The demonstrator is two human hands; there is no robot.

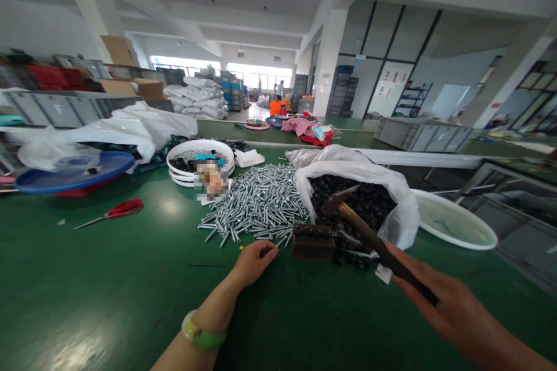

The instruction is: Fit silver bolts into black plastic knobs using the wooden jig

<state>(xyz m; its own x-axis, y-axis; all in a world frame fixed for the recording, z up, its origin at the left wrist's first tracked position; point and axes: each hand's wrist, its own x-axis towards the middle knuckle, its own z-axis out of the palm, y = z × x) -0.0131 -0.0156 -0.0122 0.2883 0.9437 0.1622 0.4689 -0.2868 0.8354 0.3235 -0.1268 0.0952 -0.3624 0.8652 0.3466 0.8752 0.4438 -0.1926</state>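
1. From my remote seat I judge the step in hand to be hammer work at the dark, rust-brown block [314, 245], which sits on the green tabletop [130, 284] between the metal pins [261, 203] and the white plastic bag [404, 214].

2. The right hand [444, 290] has its fingers wrapped around the wooden handle of the hammer [369, 236]; the head hangs in front of the bag's mouth, up and to the right of the block.

3. The left hand [252, 261] rests low, just left of the block, its fingers curled in and thumb near forefinger. A pin end shows at the fingertips, but I cannot tell whether they pinch it.

4. As I read it, a stroke from here would call for a steady piece on the block, the hammer head lined up over it, and the left fingertips clear.

5. Materials: the pins are slim, shiny cylinders in a loose heap; the small black pieces [378, 203] in the bag look moulded and matt. The bag is thin, crinkled film with its rim rolled back.

6. Around them I see red-handled scissors [124, 207], slender and pointed, and a smooth, shallow, round white tray [461, 223] right of the bag.
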